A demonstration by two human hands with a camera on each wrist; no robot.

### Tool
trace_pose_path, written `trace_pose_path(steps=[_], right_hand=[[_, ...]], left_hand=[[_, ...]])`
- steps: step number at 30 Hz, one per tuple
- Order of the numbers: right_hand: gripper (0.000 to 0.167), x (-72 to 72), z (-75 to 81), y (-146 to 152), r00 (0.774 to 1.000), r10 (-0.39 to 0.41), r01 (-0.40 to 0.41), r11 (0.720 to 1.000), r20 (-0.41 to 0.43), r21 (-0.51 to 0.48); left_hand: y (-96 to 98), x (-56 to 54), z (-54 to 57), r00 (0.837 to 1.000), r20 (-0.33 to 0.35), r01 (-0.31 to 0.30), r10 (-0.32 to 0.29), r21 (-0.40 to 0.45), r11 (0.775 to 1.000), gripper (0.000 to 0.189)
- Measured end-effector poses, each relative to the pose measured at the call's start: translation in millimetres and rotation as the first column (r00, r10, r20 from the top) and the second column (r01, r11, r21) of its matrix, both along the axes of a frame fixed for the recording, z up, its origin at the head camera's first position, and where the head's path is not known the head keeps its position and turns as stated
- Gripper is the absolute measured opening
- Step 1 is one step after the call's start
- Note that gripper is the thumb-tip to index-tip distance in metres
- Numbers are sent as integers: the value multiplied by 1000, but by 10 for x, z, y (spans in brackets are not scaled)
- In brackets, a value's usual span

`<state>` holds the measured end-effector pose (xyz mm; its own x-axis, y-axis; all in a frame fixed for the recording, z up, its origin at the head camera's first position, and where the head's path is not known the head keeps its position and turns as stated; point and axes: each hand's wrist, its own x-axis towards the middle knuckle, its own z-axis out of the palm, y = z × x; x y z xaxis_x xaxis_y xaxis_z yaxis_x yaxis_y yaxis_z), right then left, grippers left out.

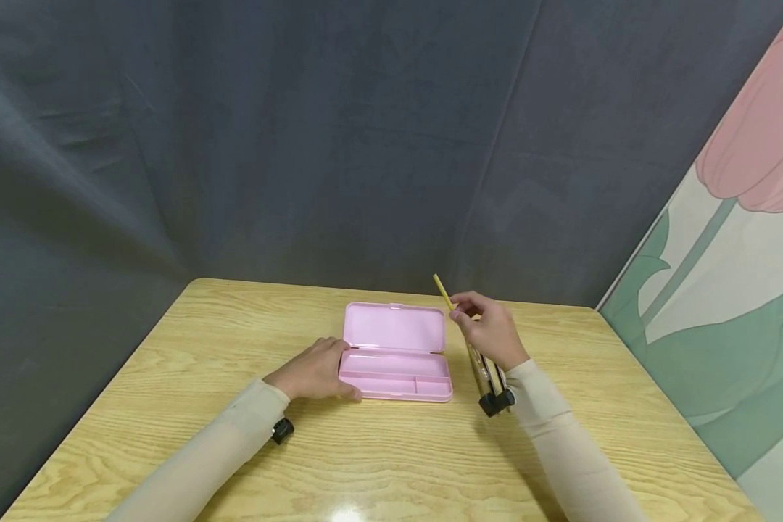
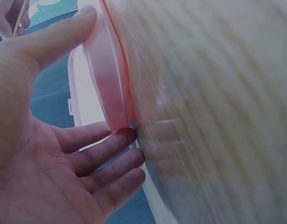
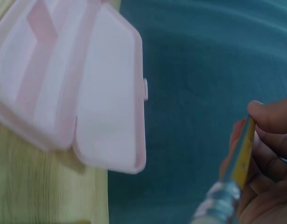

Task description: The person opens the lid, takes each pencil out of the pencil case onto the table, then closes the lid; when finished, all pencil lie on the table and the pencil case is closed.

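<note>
A pink pencil case (image 1: pixel 394 395) lies with its lid (image 1: pixel 394 326) raised, its compartments facing up. My left hand (image 1: pixel 316 368) holds the case's left end, the thumb at the front corner and fingertips near the hinge side. In the left wrist view the pink end wall (image 2: pixel 106 70) sits between thumb (image 2: pixel 68 32) and fingers. Just right of the lid, my right hand (image 1: pixel 492 330) pinches a yellow pencil (image 1: pixel 441 290) between thumb and fingertips, above the table. The right wrist view shows its ringed silver ferrule (image 3: pixel 220 198) pointing toward the wrist.
Beneath the right hand and wrist, several slender sticks (image 1: pixel 479 366) lie on the wooden table (image 1: pixel 378 457), partly hidden. A dark curtain (image 1: pixel 333 159) hangs behind the table's far edge. At the right stands a wall with a tulip picture (image 1: pixel 757 268).
</note>
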<state>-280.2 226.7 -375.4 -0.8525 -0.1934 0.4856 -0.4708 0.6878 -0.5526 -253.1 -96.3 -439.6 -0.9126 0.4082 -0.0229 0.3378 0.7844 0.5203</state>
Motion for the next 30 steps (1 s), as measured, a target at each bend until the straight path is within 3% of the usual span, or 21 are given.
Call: trace_pose_path(steps=[6, 13, 19, 23, 30], right_hand=[[19, 0, 12, 229, 997, -81, 81, 997, 1, 1], [18, 20, 54, 496, 990, -126, 126, 992, -61, -2], [21, 41, 72, 738, 980, -195, 196, 980, -43, 15], [24, 47, 63, 924, 969, -247, 247, 969, -10, 29], [33, 75, -26, 1261, 944, -308, 300, 950, 119, 85]], left_hand=[[-6, -14, -20, 1000, 6, -6, 6, -1, 1000, 92], [-17, -27, -35, 1000, -2, 0, 0, -1, 1000, 92], [-18, -27, -28, 1000, 6, -1, 1, 2, 1000, 92], [-14, -19, -23, 1000, 10, -3, 3, 10, 1000, 92], [-21, -15, -24, 1000, 8, 0, 0, 7, 1000, 92]])
